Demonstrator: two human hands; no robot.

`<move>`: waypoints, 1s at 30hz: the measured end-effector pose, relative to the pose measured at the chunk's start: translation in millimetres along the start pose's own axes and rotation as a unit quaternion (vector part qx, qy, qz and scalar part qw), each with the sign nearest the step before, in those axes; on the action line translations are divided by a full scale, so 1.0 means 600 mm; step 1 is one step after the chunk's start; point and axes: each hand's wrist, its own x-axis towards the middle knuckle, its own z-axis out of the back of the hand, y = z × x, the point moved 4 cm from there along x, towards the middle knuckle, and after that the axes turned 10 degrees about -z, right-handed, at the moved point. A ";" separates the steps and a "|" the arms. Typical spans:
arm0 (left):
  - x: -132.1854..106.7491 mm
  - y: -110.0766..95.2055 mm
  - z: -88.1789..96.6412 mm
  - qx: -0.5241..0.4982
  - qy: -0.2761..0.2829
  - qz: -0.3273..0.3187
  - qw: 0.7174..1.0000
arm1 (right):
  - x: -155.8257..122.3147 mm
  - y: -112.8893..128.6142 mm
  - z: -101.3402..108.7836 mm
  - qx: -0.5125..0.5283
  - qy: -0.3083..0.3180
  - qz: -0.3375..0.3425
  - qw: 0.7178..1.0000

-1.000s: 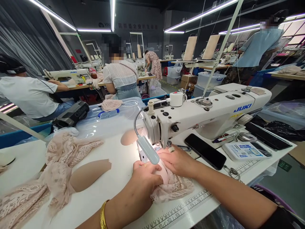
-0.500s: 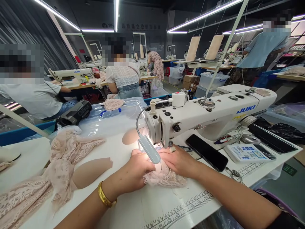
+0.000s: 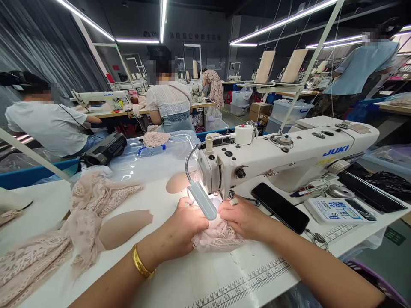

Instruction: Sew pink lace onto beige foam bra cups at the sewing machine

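Observation:
My left hand (image 3: 183, 226) and my right hand (image 3: 244, 218) press a small piece of pink lace fabric (image 3: 216, 235) flat under the needle end of a white sewing machine (image 3: 289, 156). Both hands have fingers curled on the lace, one at each side of the presser foot. The machine's small lamp (image 3: 202, 199) hangs over my fingers and hides the needle area. A gold bangle circles my left wrist.
A heap of pink lace (image 3: 80, 214) and beige foam cups (image 3: 125, 226) lie at the left of the white table (image 3: 180, 282). A black phone (image 3: 279, 207), a control panel (image 3: 337, 209) and scissors (image 3: 316, 237) lie right of the machine. Other people sew at tables behind.
My hands and the lace have slid further in toward the needle. The bunched lace near the table edge has been drawn up under my hands.

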 end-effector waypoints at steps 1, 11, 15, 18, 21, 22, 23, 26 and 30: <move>0.002 0.000 0.002 -0.005 0.003 -0.003 1.000 | 0.000 -0.001 0.000 0.000 -0.001 -0.006 1.000; 0.012 0.015 0.012 -0.029 -0.018 0.020 0.999 | 0.005 -0.013 0.003 -0.017 -0.011 -0.075 0.997; 0.013 0.019 0.012 -0.013 -0.011 0.023 1.000 | 0.010 -0.017 -0.001 -0.029 -0.015 -0.107 0.994; 0.010 0.019 0.009 -0.006 -0.017 0.023 1.000 | 0.010 -0.016 -0.002 -0.035 -0.014 -0.120 0.992; 0.006 0.020 0.006 -0.010 -0.016 0.022 1.000 | 0.009 -0.013 -0.001 -0.035 -0.013 -0.120 0.992; 0.005 0.020 0.005 -0.014 -0.015 0.022 1.000 | 0.008 -0.013 -0.001 -0.036 -0.014 -0.117 0.992; 0.004 0.019 0.005 -0.020 -0.013 0.022 0.999 | 0.007 -0.012 0.000 -0.039 -0.017 -0.112 0.993; 0.002 0.017 0.008 -0.033 -0.005 0.023 0.999 | 0.000 -0.011 0.002 -0.050 -0.038 -0.086 0.994; -0.003 0.011 0.010 0.018 0.000 0.055 0.998 | -0.012 0.002 0.012 -0.036 -0.096 -0.019 0.995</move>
